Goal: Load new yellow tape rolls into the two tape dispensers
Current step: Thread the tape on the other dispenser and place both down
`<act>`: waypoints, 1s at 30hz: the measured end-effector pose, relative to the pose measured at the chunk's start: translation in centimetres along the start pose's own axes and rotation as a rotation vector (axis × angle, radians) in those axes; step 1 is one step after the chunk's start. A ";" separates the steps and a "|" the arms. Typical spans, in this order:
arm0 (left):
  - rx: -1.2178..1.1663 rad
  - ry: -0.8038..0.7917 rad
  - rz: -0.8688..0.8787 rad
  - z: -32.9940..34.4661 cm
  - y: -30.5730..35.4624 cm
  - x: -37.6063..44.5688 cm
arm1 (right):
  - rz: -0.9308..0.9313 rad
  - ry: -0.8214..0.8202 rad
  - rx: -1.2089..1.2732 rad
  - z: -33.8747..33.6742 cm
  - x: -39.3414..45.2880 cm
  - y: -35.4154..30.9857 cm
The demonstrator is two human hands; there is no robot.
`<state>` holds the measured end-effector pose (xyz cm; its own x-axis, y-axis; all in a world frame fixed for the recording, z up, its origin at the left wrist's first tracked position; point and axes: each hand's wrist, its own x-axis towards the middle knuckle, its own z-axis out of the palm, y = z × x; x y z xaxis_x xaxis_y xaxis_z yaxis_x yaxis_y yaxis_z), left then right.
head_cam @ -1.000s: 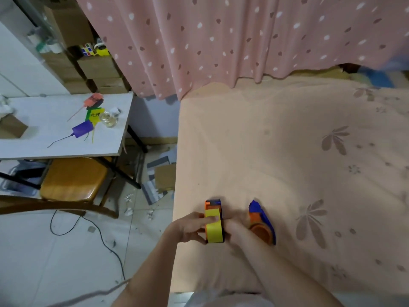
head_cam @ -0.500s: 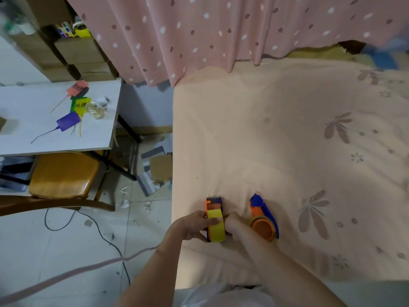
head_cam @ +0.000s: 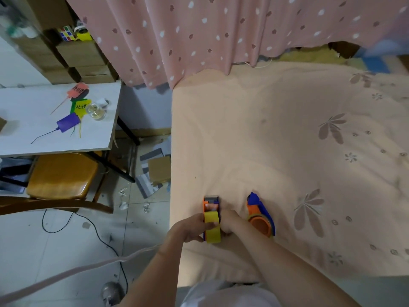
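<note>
An orange tape dispenser with a yellow tape roll in it stands on the peach bed sheet near the bed's front left edge. My left hand grips its left side with the thumb on the roll. My right hand holds its right side, fingers curled against it. Just to the right lies a second dispenser, orange and blue, on its side, untouched; a thin yellowish band shows round its hub.
Left of the bed stands a white table with tags and a small glass jar, and a wooden chair tucked under it. Cardboard scraps and cables lie on the floor. A pink curtain hangs behind.
Both hands stay on the dispenser with the yellow roll; my left thumb now lies across the roll. The view has shifted slightly. The second dispenser has not moved.
</note>
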<state>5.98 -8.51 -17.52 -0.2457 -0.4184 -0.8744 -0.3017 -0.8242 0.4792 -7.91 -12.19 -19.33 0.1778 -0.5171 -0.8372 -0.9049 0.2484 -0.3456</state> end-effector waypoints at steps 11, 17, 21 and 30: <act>-0.070 0.047 -0.001 1.3 0.2 -1.1 | -0.005 0.734 0.232 -4.8 -3.6 5.7; -0.104 0.094 0.025 1.3 0.2 -2.3 | 0.182 0.599 0.171 -6.0 -5.1 10.0; -0.226 0.289 0.100 1.5 1.0 -2.6 | 0.227 0.417 0.074 -5.8 -5.4 11.6; -0.154 0.601 0.193 3.3 3.7 -2.0 | 0.191 0.446 -0.098 -4.4 -4.8 12.2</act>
<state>2.36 -9.44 -13.77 0.2896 -0.6680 -0.6855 -0.1573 -0.7396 0.6544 -21.52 -10.28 -17.62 -0.1582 -0.7751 -0.6117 -0.9412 0.3057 -0.1438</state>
